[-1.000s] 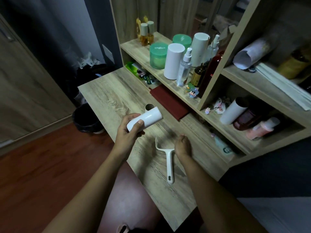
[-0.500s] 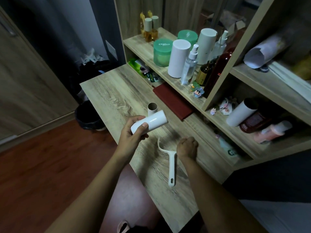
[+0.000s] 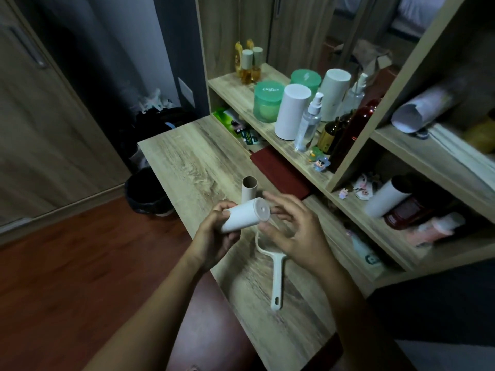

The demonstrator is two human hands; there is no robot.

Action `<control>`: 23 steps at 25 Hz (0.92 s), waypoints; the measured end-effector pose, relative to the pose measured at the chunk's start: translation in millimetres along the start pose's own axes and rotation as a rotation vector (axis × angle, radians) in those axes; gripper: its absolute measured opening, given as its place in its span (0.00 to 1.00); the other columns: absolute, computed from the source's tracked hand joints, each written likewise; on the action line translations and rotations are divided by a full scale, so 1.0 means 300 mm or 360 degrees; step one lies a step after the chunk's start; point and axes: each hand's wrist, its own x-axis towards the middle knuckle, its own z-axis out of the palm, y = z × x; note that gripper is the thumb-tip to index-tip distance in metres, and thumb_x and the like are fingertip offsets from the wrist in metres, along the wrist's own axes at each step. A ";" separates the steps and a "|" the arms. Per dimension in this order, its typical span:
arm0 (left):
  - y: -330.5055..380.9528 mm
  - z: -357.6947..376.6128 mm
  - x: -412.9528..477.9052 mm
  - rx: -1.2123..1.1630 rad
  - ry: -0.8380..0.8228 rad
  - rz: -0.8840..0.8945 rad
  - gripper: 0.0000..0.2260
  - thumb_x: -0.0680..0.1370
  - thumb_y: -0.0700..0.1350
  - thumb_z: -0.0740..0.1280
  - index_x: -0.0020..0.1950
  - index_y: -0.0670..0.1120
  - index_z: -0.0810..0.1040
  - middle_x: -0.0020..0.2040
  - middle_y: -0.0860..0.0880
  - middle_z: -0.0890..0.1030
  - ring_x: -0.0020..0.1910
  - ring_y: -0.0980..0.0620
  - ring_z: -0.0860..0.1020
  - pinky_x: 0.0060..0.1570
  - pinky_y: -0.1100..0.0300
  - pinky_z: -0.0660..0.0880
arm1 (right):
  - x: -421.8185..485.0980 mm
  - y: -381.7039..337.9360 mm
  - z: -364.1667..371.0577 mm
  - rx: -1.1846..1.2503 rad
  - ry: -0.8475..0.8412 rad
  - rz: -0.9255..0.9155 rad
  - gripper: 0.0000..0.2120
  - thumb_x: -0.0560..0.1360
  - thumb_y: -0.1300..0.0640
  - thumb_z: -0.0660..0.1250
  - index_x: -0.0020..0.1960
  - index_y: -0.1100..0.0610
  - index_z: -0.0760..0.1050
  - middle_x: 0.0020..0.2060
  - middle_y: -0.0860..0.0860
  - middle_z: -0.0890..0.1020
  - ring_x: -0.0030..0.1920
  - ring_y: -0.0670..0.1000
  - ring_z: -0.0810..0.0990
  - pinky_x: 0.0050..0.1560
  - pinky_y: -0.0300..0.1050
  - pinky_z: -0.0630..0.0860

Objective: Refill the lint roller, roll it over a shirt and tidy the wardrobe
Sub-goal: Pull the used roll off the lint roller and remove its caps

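Note:
My left hand (image 3: 217, 234) grips a white lint roll refill (image 3: 245, 215), held level above the wooden desk (image 3: 187, 167) with its capped end turned toward me. My right hand (image 3: 292, 226) hovers just right of that end, fingers spread and slightly blurred, holding nothing. The white lint roller handle (image 3: 276, 274) lies flat on the desk below my hands, its curved arm pointing away from me. An empty brown cardboard core (image 3: 249, 189) stands upright on the desk just behind the refill.
A dark red cloth (image 3: 278, 172) lies by the shelf base. Shelves (image 3: 241, 89) on the right hold green jars (image 3: 267, 104), white cylinders (image 3: 292, 111), a spray bottle (image 3: 308, 124) and another white roll (image 3: 385, 196). A black bin (image 3: 147, 191) stands on the floor left of the desk.
My right hand left the lint roller handle on the desk and rose to the end of the refill. The left hand turned the refill so that its end faces me.

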 end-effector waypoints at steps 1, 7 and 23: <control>0.006 -0.002 -0.002 -0.0011 -0.0017 -0.0011 0.16 0.60 0.45 0.70 0.44 0.44 0.71 0.39 0.44 0.71 0.25 0.54 0.68 0.24 0.66 0.67 | 0.002 -0.008 -0.007 -0.0147 -0.0004 -0.0081 0.21 0.69 0.52 0.72 0.62 0.52 0.76 0.55 0.41 0.77 0.55 0.38 0.77 0.55 0.31 0.73; 0.038 -0.018 -0.002 0.0080 -0.0046 -0.0046 0.12 0.61 0.45 0.66 0.42 0.43 0.73 0.39 0.43 0.70 0.23 0.53 0.68 0.22 0.66 0.66 | 0.006 -0.026 -0.018 -0.0343 -0.0084 -0.0136 0.24 0.68 0.53 0.73 0.63 0.54 0.75 0.54 0.46 0.78 0.54 0.39 0.77 0.56 0.30 0.72; 0.042 0.013 -0.003 0.0224 -0.0026 0.0076 0.14 0.61 0.47 0.66 0.41 0.45 0.66 0.37 0.46 0.69 0.24 0.55 0.66 0.25 0.65 0.65 | 0.005 -0.052 -0.032 -0.0214 -0.0054 0.0004 0.23 0.61 0.56 0.79 0.54 0.56 0.77 0.47 0.37 0.75 0.50 0.38 0.78 0.52 0.30 0.76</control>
